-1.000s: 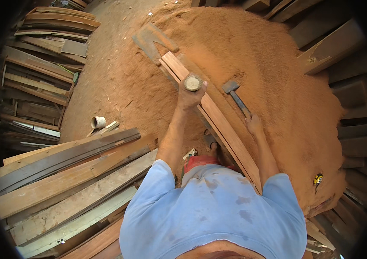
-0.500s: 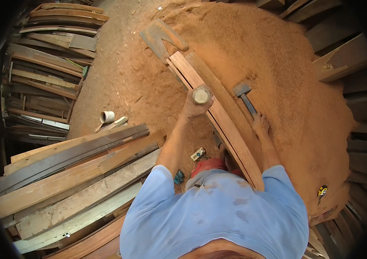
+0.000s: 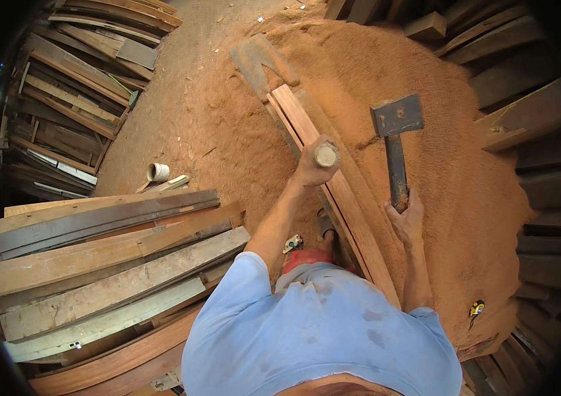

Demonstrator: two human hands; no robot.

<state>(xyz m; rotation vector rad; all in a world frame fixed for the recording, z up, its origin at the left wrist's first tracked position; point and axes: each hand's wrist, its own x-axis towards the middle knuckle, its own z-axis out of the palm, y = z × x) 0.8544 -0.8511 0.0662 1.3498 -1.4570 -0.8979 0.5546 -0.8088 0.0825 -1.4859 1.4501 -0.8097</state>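
My left hand (image 3: 312,165) is wrapped round an upright chisel (image 3: 326,155), of which only the pale round handle end shows; its blade is hidden below. It stands over a reddish wooden beam (image 3: 361,231) with a long dark slot along its length. My right hand (image 3: 407,219) grips the lower handle of a mallet (image 3: 396,155) with a dark, blocky head, raised to the right of the beam. The beam lies on a low dusty bench board (image 3: 251,59), whose far end has a V-shaped notch.
Reddish sawdust (image 3: 455,218) is heaped around the bench. Stacked planks (image 3: 96,264) lie at near left, more timber (image 3: 89,72) at far left and along the right. A white cup (image 3: 158,172) stands by the left stack. A yellow tape measure (image 3: 476,307) lies at right.
My right hand has lifted the mallet up from beside the bench, its head now larger and further right in view. My left hand keeps its hold on the chisel; the whole view has shifted slightly.
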